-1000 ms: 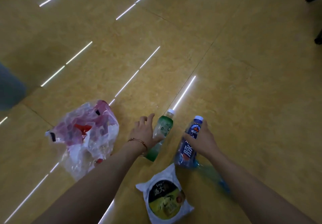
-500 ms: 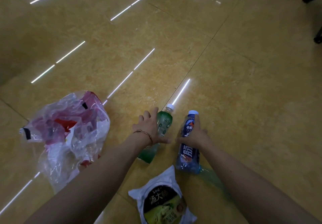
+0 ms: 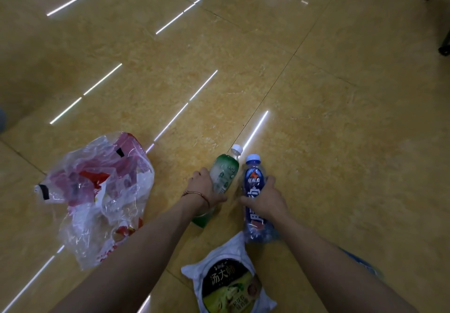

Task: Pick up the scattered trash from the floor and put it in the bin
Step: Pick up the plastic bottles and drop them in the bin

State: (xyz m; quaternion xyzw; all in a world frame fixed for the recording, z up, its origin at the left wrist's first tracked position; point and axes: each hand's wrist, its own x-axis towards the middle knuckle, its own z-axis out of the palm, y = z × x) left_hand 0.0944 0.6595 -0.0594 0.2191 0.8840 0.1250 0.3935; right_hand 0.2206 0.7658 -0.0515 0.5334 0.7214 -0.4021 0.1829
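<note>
Two plastic bottles lie side by side on the yellow tiled floor. My left hand (image 3: pixel 205 189) is wrapped around the green bottle (image 3: pixel 225 172), which has a white cap. My right hand (image 3: pixel 266 199) grips the blue bottle (image 3: pixel 253 178) at its middle; its blue cap points away from me. A crumpled clear plastic bag (image 3: pixel 102 191) with red and white wrappers inside lies to the left. A white noodle packet (image 3: pixel 230 286) with a dark and green label lies on the floor between my forearms. No bin is in view.
The glossy floor (image 3: pixel 316 118) stretches ahead with bright light reflections. Black chair-base legs with castors (image 3: pixel 438 20) show at the top right corner. A dark object sits at the far left edge (image 3: pixel 2 120).
My left hand went from reaching beside the green bottle to closing around it. My right hand has kept its hold on the blue bottle. The view has shifted slightly.
</note>
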